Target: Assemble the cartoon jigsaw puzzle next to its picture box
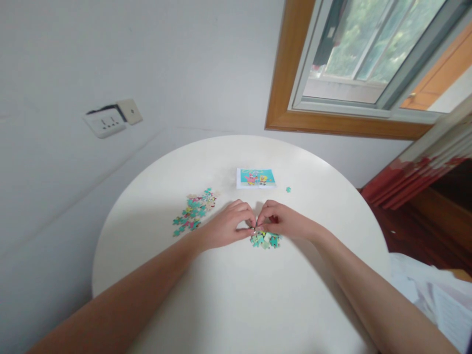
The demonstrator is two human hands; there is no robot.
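My left hand (230, 223) and my right hand (278, 219) meet fingertip to fingertip over the table, both pinched closed. Between their tips is a small jigsaw puzzle piece, mostly hidden by the fingers. Just below them lies a small heap of green and yellow puzzle pieces (266, 240). A larger loose spread of puzzle pieces (195, 209), green, pink, yellow and pale, lies to the left of my left hand. Beyond my hands rests a picture card (257, 178) with a pink and a yellow cartoon figure on turquoise. One single green piece (288, 189) sits right of the card.
The round white table (236, 305) stands against a white wall with a socket (106, 122) at the left. A wood-framed window (276, 118) is at the upper right. Papers (435, 295) lie beyond the table's right edge, and a red and white curtain (391, 184) hangs there.
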